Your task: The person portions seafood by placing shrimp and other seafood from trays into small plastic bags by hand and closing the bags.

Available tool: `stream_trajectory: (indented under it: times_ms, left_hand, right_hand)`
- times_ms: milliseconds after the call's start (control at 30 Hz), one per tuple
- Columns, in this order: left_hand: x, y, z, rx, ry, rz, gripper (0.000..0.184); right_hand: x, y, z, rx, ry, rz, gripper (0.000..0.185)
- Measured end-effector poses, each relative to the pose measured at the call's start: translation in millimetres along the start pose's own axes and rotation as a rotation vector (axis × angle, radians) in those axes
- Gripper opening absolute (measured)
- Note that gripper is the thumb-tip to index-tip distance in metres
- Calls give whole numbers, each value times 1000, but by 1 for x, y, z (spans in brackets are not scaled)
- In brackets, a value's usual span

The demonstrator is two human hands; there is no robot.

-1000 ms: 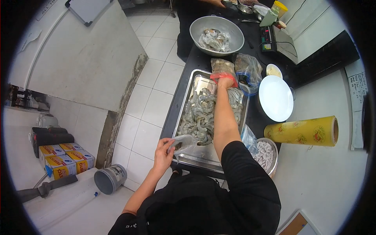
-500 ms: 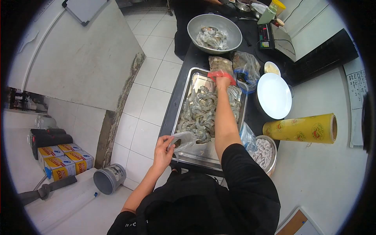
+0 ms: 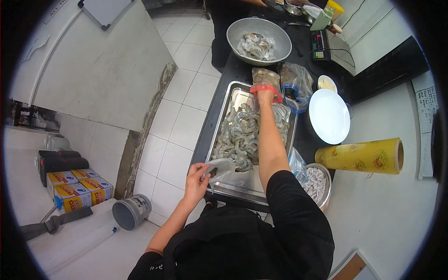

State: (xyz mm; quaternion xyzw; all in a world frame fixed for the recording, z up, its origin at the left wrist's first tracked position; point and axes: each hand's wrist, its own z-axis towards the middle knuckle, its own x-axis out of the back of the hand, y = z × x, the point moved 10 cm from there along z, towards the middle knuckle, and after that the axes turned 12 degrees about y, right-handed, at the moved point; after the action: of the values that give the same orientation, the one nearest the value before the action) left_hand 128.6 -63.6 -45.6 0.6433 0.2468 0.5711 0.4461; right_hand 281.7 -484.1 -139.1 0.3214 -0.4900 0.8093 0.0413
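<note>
My left hand (image 3: 196, 181) pinches the edge of a small clear plastic bag (image 3: 221, 170) over the near left corner of the metal tray (image 3: 239, 186). Something dark shows inside that bag. Grey shrimp (image 3: 238, 137) lie heaped in the tray. My right arm reaches across them, and my right hand (image 3: 265, 95) is at the red-rimmed mouth of a bag (image 3: 266, 77) at the tray's far end. Its fingers are hidden inside the opening. A second clear bag with a blue edge (image 3: 297, 84) stands just right of it.
Beyond the tray is a metal bowl (image 3: 259, 42) with bagged food. On the right are a white plate (image 3: 329, 116), a yellow film roll (image 3: 359, 156), a bowl of pale rings (image 3: 316, 185) and a scale (image 3: 332, 49). Another person stands at the far end.
The view has shifted slightly. My left hand keeps its hold on the small bag, and my right hand stays at the red-rimmed bag's mouth.
</note>
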Motion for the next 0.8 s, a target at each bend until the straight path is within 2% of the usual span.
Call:
stream_trajectory:
  times_ms: [33,67,133,167,233,267,300,367,400,467,667,733,767,800]
  left_hand:
    - [-2,0,-1,5,-6,-13,32]
    - [-3,-1,-2,10,-12,-25,32]
    - [-4,-3,-4,19,-20,-20,32]
    - [-4,-4,-5,30,-24,-18,31]
    - [-4,-6,-6,40,-26,-20,31]
    - [-4,-8,-7,50,-26,-22,32]
    - [-5,-9,-8,49,-27,-23,32]
    - [-5,-7,-8,12,-5,-44,32]
    - [-4,-7,-9,12,-4,-42,32]
    - [-5,-6,-10,17,-18,-19,32]
    - [0,-1,-10,-29,13,1,33]
    - [1,0,-9,0,16,-7,34]
    - [2,-1,-8,28,21,-15,35]
    - [2,-2,-7,32,21,-20,35]
  right_hand:
    - [11,3,-1,-54,142,119,26]
    - [10,4,-1,-58,144,119,26]
    - [-11,28,-13,-574,-41,517,27]
    - [-9,24,-13,-575,-41,520,27]
    - [-28,40,-19,-767,-112,697,26]
    - [-30,47,-18,-767,-110,697,26]
    - [-15,19,0,-196,-130,163,20]
    - [-21,-13,-4,379,-135,-369,15]
    - [-2,-11,-4,72,-106,1,21]
    - [5,-3,-9,-237,-75,371,28]
    - [19,14,-6,-135,107,308,18]
    - [-14,86,-15,-401,176,513,10]
    - [-4,82,-22,-400,176,510,10]
    - [-2,78,-45,-577,59,789,8]
